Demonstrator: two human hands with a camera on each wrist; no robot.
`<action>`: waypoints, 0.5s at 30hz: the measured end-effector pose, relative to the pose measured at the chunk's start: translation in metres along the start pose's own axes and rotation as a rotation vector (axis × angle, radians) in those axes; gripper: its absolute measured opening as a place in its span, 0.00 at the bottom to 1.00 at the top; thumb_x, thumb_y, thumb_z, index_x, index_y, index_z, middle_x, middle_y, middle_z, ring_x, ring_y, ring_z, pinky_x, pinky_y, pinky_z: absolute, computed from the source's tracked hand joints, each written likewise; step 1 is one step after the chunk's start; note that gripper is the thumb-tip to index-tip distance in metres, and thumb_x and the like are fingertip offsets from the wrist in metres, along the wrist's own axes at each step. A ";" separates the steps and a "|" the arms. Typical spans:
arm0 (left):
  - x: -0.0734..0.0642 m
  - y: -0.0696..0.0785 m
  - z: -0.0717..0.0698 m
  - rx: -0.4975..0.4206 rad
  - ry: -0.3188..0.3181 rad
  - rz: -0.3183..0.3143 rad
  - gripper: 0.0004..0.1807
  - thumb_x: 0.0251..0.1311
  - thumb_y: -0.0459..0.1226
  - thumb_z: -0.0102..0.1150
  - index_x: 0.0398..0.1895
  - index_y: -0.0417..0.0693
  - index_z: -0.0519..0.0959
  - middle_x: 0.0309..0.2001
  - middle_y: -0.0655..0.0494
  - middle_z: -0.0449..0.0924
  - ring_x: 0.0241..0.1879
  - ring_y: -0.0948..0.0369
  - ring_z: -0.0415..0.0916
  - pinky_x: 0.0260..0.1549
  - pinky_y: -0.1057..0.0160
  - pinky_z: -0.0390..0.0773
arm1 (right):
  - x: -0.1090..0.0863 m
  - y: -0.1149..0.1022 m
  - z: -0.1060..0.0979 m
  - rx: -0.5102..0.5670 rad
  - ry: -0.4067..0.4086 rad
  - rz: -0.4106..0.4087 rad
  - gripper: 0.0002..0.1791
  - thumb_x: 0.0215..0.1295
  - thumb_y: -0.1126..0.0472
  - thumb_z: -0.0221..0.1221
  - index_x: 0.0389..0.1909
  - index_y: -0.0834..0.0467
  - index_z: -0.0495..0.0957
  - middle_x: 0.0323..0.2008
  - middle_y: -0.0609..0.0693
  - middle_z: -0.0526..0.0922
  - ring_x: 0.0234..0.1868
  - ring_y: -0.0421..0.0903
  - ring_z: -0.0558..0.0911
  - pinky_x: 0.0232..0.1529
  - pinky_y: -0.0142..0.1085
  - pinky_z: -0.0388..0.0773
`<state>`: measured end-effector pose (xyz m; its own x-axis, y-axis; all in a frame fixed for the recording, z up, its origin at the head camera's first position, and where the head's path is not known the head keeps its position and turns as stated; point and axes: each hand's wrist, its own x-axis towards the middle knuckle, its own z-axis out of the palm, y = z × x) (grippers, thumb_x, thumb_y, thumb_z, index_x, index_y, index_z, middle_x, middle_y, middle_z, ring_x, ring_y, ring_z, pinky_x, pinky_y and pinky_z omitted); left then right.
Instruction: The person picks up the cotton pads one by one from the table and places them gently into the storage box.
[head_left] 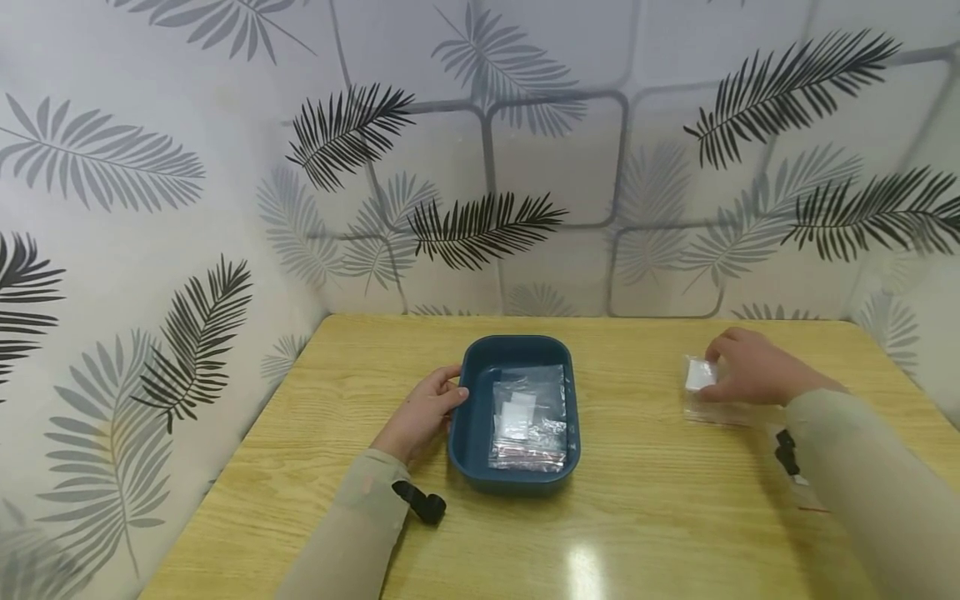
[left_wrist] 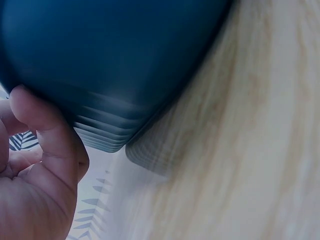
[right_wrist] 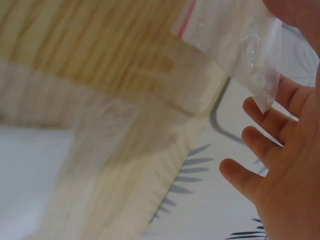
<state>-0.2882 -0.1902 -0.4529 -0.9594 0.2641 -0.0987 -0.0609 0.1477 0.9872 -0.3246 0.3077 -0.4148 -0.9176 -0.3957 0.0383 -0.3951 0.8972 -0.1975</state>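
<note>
A dark blue rectangular bin (head_left: 463, 454) with rounded corners stands on the table, several clear zip bags (head_left: 528, 421) lying inside, a white patch showing on them. My left hand (head_left: 423, 412) holds the bin's left rim, thumb over the edge and fingers outside; the left wrist view shows the thumb (left_wrist: 40, 110) against the blue wall. On the right, my right hand (head_left: 761, 367) pinches a clear zip bag (head_left: 701, 375) with a white patch, thumb and forefinger at its edge. That bag (right_wrist: 235, 45) has a pinkish-red seal line in the right wrist view, where the other fingers are spread.
Another clear bag (head_left: 813, 506) with a red line lies partly hidden beneath my right forearm. The wooden table (head_left: 637, 517) meets a leaf-patterned wall (head_left: 555, 167) at the back and left. Both wrists carry black straps.
</note>
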 end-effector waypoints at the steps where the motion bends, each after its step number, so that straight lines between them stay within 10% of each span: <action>1: 0.000 0.000 0.000 0.000 0.002 0.001 0.26 0.76 0.37 0.52 0.75 0.48 0.64 0.46 0.42 0.74 0.34 0.55 0.73 0.30 0.62 0.74 | 0.001 -0.004 -0.001 0.002 0.011 -0.013 0.35 0.48 0.39 0.75 0.45 0.64 0.81 0.51 0.64 0.76 0.53 0.64 0.74 0.55 0.62 0.70; 15: -0.002 0.002 0.001 -0.009 0.007 0.000 0.27 0.76 0.36 0.52 0.75 0.48 0.64 0.45 0.42 0.73 0.34 0.55 0.72 0.30 0.62 0.74 | 0.014 -0.060 -0.021 0.011 0.067 -0.106 0.32 0.49 0.37 0.74 0.43 0.58 0.80 0.52 0.56 0.77 0.54 0.58 0.76 0.55 0.57 0.73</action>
<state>-0.2864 -0.1898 -0.4511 -0.9613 0.2577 -0.0977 -0.0630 0.1395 0.9882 -0.3144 0.2522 -0.3821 -0.8719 -0.4737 0.1244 -0.4896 0.8488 -0.1996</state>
